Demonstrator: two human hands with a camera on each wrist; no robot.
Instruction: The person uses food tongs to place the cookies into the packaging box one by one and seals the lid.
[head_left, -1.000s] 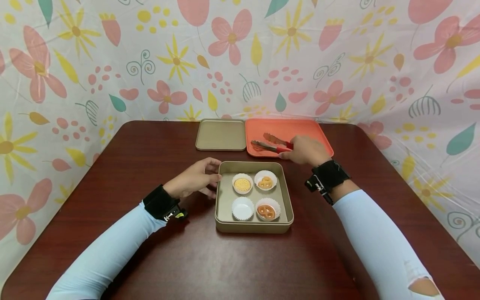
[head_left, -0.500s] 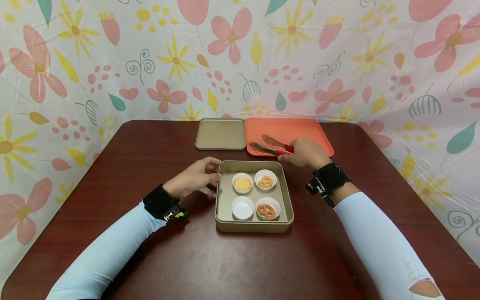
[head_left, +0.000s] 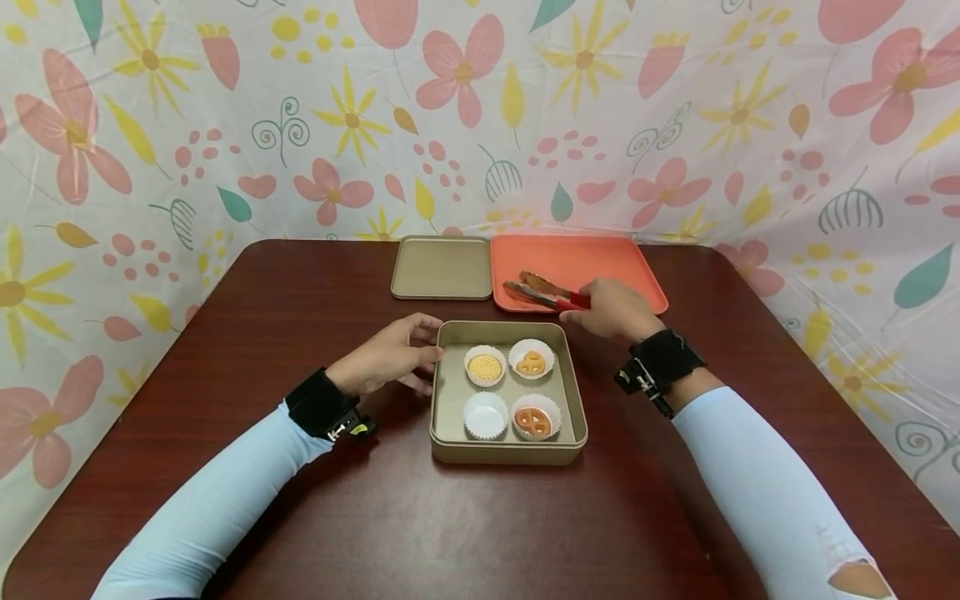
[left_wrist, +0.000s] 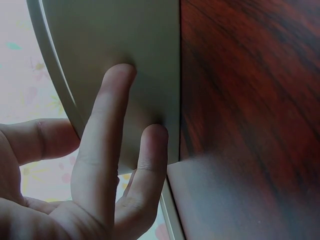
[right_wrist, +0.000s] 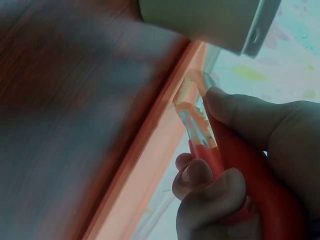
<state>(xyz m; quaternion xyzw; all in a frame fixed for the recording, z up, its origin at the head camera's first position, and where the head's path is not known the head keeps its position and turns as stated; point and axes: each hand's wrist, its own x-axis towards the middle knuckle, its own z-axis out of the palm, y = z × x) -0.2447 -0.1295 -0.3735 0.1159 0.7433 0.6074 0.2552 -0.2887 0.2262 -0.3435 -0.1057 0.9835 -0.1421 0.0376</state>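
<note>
dark wood-grain table [head_left: 465, 533]: centre-left, the left hand [head_left: 392, 357], fingers spread, touches a central square gold metal tin [head_left: 506, 455] with fluted white paper cups [head_left: 486, 420], two holding knotted pretzels [head_left: 533, 422]; centre-right, the right hand [head_left: 615, 311], fingers curled, grips red-handled metal tongs [head_left: 538, 296].

I can see the person's left hand [left_wrist: 95, 172] with two fingertips [left_wrist: 120, 75] resting on the smooth, grey-green side of a box [left_wrist: 120, 30], and the thumb [left_wrist: 47, 139] sits right by the box's rim [left_wrist: 55, 60]. Next to the box is the table [left_wrist: 250, 75], dark reddish brown with black streaks. Past the rim there's a pale cloth [left_wrist: 20, 85] with blurry colored shapes, and a thin, light edge [left_wrist: 173, 215] of something shows near the box's corner.
</note>
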